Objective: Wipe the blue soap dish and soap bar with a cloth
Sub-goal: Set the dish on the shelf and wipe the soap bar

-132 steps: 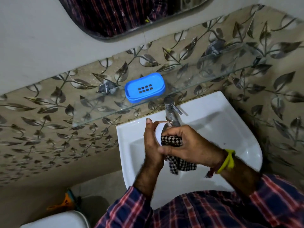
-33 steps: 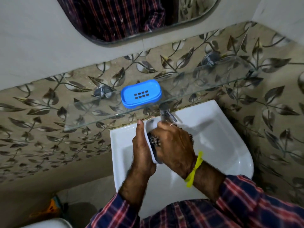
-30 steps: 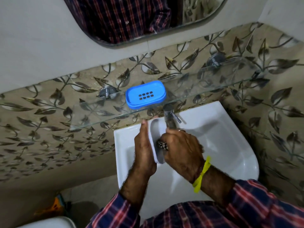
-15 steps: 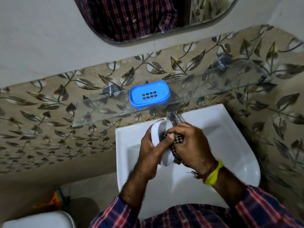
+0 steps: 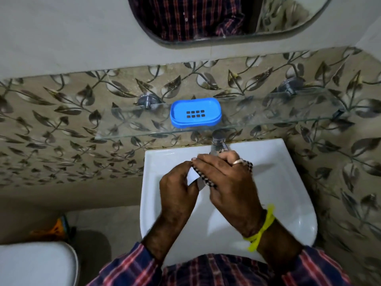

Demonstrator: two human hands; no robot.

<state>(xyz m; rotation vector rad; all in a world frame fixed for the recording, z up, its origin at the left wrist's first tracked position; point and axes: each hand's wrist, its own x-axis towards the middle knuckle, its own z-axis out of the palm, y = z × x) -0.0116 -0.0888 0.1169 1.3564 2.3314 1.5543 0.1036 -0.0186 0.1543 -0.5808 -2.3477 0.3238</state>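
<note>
The blue soap dish sits empty on the glass shelf, its drain slots showing. Over the white sink, my left hand holds the white soap bar, mostly hidden between my fingers. My right hand presses the black-and-white checked cloth against the bar; a bit of cloth also pokes out past my ring finger.
A chrome tap stands just behind my hands. A mirror hangs above the shelf. A white toilet lid lies at the lower left, with an orange object on the floor beside it.
The bar has turned in my left hand and is now mostly covered. My right hand has slid the cloth up over it toward the tap. The view has shifted downward.
</note>
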